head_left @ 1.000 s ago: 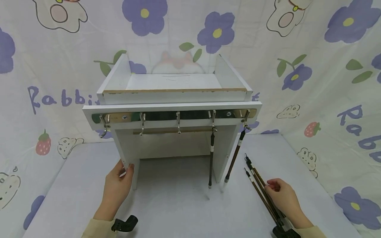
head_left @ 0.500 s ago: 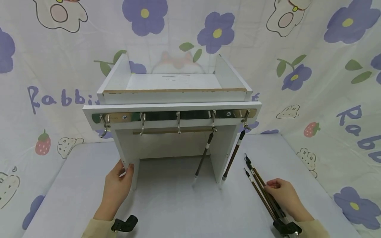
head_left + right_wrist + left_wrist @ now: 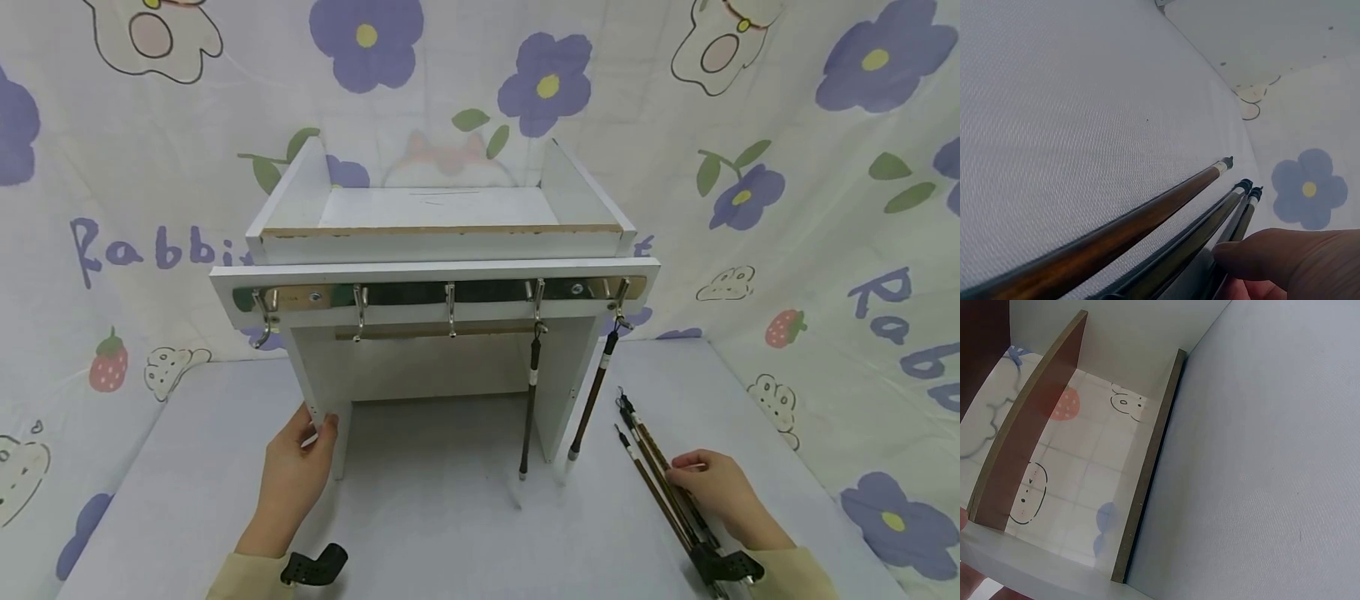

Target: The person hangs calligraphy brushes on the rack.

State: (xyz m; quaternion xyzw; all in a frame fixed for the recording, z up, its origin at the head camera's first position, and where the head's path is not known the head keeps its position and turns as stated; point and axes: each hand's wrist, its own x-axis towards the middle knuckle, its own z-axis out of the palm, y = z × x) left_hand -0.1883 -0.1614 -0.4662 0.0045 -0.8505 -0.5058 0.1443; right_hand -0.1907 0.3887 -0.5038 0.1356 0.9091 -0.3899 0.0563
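My left hand [image 3: 294, 475] grips the lower front edge of the left side panel of a white shelf rack [image 3: 450, 246]. Thumb and fingers of my right hand [image 3: 716, 492] pinch one of three brushes [image 3: 1185, 250] lying side by side on the table, the one nearest that hand. Along the rack's front runs a metal strip [image 3: 480, 292] with several hooks. From the two rightmost hooks hang dark-handled brushes, an inner brush [image 3: 529, 417] and an outer brush [image 3: 592, 400], tips downward. The left wrist view shows the rack's brown-edged boards [image 3: 1029, 419]; only bits of the left hand show there.
A white cloth [image 3: 435, 533] covers the table. A patterned curtain [image 3: 450, 83] with flowers rises behind it and along the right side. A black strap mount sits on each wrist, the left mount [image 3: 315, 565] and the right mount [image 3: 723, 565].
The inner hanging brush swings to the left and back to near vertical; the outer one sways slightly. My right wrist has shifted slightly right, while the left hand keeps its hold.
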